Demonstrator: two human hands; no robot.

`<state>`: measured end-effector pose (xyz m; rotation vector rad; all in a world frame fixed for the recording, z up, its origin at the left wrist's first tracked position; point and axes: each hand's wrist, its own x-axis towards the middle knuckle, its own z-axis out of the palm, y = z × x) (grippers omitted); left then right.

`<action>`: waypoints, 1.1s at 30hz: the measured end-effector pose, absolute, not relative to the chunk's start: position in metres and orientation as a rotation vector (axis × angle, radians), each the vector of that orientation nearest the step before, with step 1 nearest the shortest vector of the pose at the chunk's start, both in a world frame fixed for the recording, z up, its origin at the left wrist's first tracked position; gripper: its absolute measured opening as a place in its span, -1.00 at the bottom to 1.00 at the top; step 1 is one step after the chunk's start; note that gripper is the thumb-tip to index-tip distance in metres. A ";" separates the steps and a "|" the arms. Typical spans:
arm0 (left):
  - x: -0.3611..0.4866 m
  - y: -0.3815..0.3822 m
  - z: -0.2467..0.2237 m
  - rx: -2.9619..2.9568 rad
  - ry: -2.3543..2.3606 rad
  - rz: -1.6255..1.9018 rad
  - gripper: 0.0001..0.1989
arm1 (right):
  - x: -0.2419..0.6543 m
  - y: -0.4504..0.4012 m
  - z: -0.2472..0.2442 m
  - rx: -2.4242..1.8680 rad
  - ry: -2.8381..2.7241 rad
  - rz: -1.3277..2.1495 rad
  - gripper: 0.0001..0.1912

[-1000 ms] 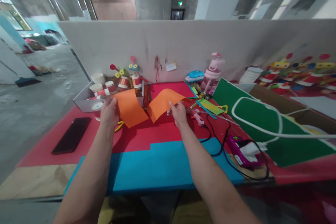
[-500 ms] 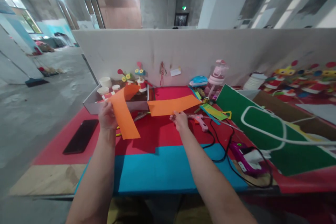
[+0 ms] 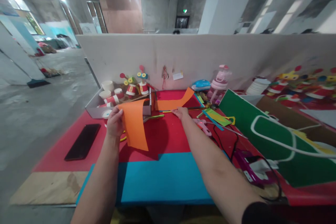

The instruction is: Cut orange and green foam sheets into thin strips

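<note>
My left hand (image 3: pixel 115 121) is closed on the edge of an orange paper sheet (image 3: pixel 135 124), which hangs curved to the right of it. Farther right, my right hand (image 3: pixel 181 112) reaches to the back of the table, its fingers at the lower edge of an orange paper strip (image 3: pixel 169 104). That strip's right end curls upward. Just beyond my right wrist lies a pink glue gun (image 3: pixel 203 126) with a small red light. Something with a yellow handle (image 3: pixel 123 138) is partly covered by the hanging sheet.
At the left lies a black phone (image 3: pixel 82 141). A grey box (image 3: pixel 94 112) holds paper cups and small cup figures. Blue sheets (image 3: pixel 162 178) cover the front edge. To the right are a green board (image 3: pixel 252 133), a purple power strip (image 3: pixel 248 166), loose cables and paper strips (image 3: pixel 219 117).
The right hand has moved the orange strip back, and its right end now curls up. My left hand has shifted slightly right and down with its sheet, which has changed shape.
</note>
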<state>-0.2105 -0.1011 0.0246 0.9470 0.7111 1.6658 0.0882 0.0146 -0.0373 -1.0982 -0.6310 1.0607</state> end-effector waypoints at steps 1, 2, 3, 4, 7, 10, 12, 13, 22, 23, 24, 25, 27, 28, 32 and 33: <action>-0.210 -0.101 0.025 0.952 0.711 1.664 -0.73 | 0.090 0.011 -0.036 -1.124 -0.614 1.089 -0.69; -0.210 -0.102 0.026 0.957 0.705 1.665 -0.73 | 0.092 0.005 -0.034 -1.161 -0.590 1.114 -0.72; -0.209 -0.103 0.026 0.966 0.695 1.662 -0.73 | 0.095 -0.003 -0.033 -1.197 -0.568 1.129 -0.73; -0.209 -0.104 0.027 0.980 0.685 1.651 -0.72 | 0.096 -0.013 -0.031 -1.216 -0.561 1.118 -0.71; -0.205 -0.109 0.028 1.061 0.672 1.496 -0.70 | 0.097 -0.062 -0.021 -1.207 -0.674 0.883 -0.59; -0.197 -0.109 0.026 1.209 0.716 1.103 -0.74 | 0.093 -0.123 -0.009 -1.079 -0.941 0.431 -0.60; -0.186 -0.103 0.024 1.430 0.766 0.751 -0.80 | 0.088 -0.158 -0.003 -1.052 -1.117 0.242 -0.61; -0.179 -0.099 0.021 1.584 0.795 0.577 -0.85 | 0.085 -0.170 -0.002 -1.035 -1.250 0.190 -0.62; -0.131 -0.075 0.006 2.391 1.281 0.128 -0.90 | 0.065 -0.171 -0.044 -1.111 -2.466 0.504 -0.38; -0.132 -0.083 0.009 2.433 1.338 0.144 -0.87 | 0.065 -0.170 -0.047 -1.138 -2.489 0.489 -0.34; -0.135 -0.093 0.011 2.483 1.375 0.160 -0.82 | 0.065 -0.170 -0.049 -1.152 -2.496 0.470 -0.34; -0.138 -0.105 0.014 2.563 1.408 0.170 -0.80 | 0.065 -0.170 -0.051 -1.157 -2.492 0.455 -0.35; -0.145 -0.131 0.017 2.688 1.265 0.079 -0.76 | 0.065 -0.171 -0.051 -1.151 -2.472 0.434 -0.38; -0.148 -0.143 0.016 2.684 1.205 0.013 -0.70 | 0.065 -0.172 -0.051 -1.150 -2.464 0.426 -0.39; -0.149 -0.178 0.005 2.706 1.312 -0.116 -0.67 | 0.063 -0.172 -0.053 -1.156 -2.433 0.393 -0.43; -0.146 -0.181 0.002 2.722 1.363 -0.127 -0.68 | 0.063 -0.171 -0.055 -1.155 -2.428 0.386 -0.43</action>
